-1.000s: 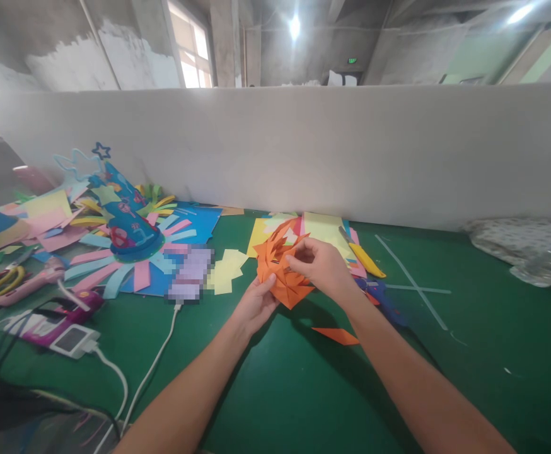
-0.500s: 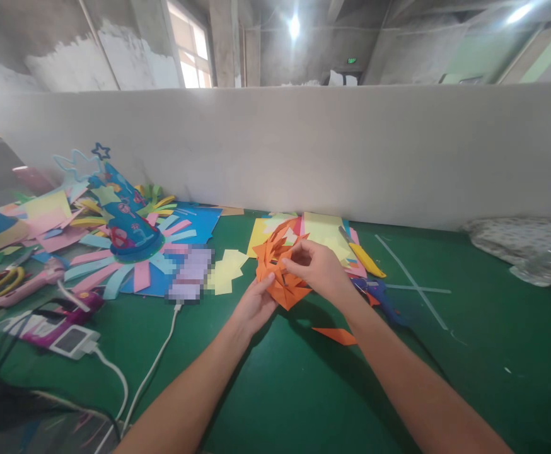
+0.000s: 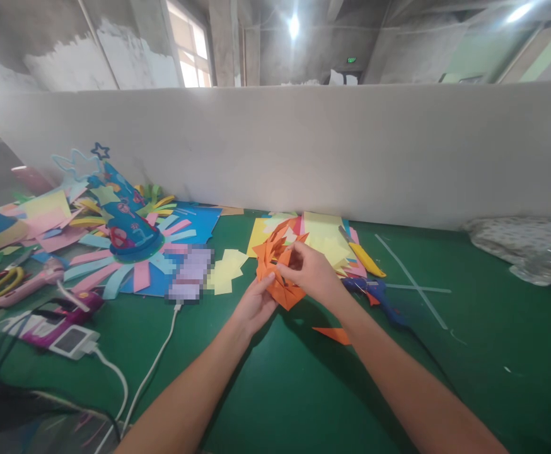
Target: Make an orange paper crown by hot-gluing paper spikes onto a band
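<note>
An orange paper craft [image 3: 285, 295], with slits and pointed folded strips, is held above the green table. My left hand [image 3: 258, 301] grips its lower left side, thumb on the front face and the other fingers mostly hidden beneath. At the upper right of the craft, my right hand [image 3: 311, 268] pinches one of the orange points between thumb and fingers. A loose orange paper piece [image 3: 335, 335] lies on the table below my right wrist, partly covered by the forearm.
Behind my hands lie coloured paper sheets [image 3: 323, 227] and a yellow utility knife [image 3: 367, 258]. A blue glue gun [image 3: 374, 291] rests right of them. Left are yellow paper squares [image 3: 226, 272], a blue cone hat [image 3: 131, 230], a pink-purple glue gun [image 3: 74, 309] and white cables [image 3: 162, 353].
My right hand has shifted slightly left over the orange craft, and its forearm covers more of the loose orange piece. More of the blue glue gun shows. My left hand stays put.
</note>
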A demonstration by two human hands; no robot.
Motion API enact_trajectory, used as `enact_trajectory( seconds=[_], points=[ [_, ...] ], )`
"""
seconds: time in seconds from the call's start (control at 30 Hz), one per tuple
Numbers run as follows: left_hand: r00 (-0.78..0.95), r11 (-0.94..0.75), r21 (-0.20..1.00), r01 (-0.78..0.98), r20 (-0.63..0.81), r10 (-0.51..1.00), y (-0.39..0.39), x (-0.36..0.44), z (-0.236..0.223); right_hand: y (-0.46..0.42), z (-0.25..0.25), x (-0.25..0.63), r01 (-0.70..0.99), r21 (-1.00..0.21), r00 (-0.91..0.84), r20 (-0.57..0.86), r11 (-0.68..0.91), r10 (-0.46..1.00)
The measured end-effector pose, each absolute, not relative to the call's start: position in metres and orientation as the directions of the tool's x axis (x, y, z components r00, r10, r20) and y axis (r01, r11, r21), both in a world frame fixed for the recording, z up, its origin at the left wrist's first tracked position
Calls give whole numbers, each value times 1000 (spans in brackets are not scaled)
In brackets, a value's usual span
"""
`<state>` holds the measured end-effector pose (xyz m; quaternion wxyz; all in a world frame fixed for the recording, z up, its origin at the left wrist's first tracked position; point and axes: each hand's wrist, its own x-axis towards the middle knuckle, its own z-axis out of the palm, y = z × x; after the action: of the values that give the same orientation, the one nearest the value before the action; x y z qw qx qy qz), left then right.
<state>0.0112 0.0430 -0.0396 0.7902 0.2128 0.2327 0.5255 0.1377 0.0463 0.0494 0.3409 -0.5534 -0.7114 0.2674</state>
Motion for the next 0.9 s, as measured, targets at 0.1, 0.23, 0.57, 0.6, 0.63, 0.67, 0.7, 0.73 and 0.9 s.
enact_trajectory(
  seconds=[0.1,0.23,0.57,0.6,0.63,0.67,0.7,0.73,0.9],
  points=[
    [338,351,587,-730,-135,931,43,12,-39,47,47,138,593,-769,-137,196,239,971],
    [336,353,583,-732,-142,931,42,12,-38,47,47,136,587,-775,-137,189,233,972],
    [306,347,553,-757,-170,937,43,12,-40,48,47,134,668,-695,-166,209,266,964],
    [307,349,553,-756,-171,936,44,12,-40,48,47,134,669,-694,-164,210,265,964],
    [308,350,555,-754,-172,936,44,12,-40,48,47,134,670,-693,-164,211,265,964],
    [308,351,557,-753,-173,936,44,12,-40,48,47,133,671,-692,-163,212,266,963],
    [309,351,558,-752,-172,935,44,11,-40,48,46,133,673,-689,-164,215,269,963],
    [308,349,558,-752,-170,936,44,11,-41,48,46,133,677,-684,-163,221,272,962],
    [307,341,555,-758,-158,939,44,11,-42,49,42,132,706,-647,-155,257,289,954]
  ],
)
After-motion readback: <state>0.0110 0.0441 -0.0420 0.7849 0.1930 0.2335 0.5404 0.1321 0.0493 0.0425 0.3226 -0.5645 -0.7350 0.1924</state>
